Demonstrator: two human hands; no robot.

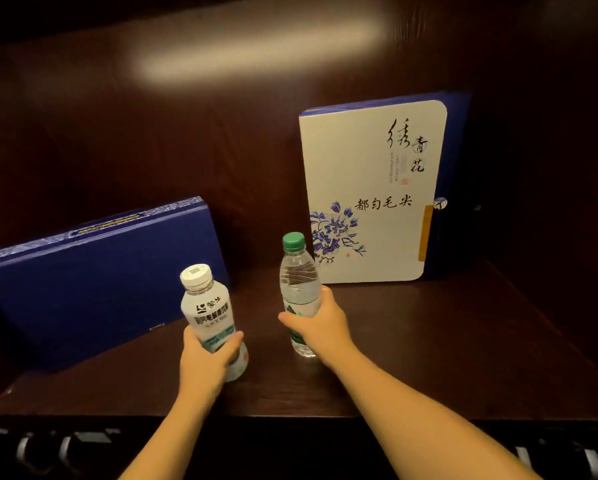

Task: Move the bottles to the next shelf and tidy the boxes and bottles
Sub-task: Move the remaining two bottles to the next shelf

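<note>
left hand (205, 355): lower centre of the frame; grip wrapped around the lower body of the white-capped, white-labelled plastic drink bottle (210, 315), thumb across its front.
white bottle: tilted slightly left, base at or just above the dark brown wooden shelf (429, 341); contact cannot be told.
right hand (320, 323): just right of centre; grip wrapped around the middle of the clear plastic water bottle with green cap (298, 289).
clear bottle: close to upright, base low at the shelf surface, just in front of the white box.
white rectangular gift box with blue flower print and black calligraphy (370, 195): right of centre, standing upright at the back of the shelf, blue spine to its right.
dark blue rectangular gift box (93, 275): left of the frame, leaning, just behind the white bottle.
</note>
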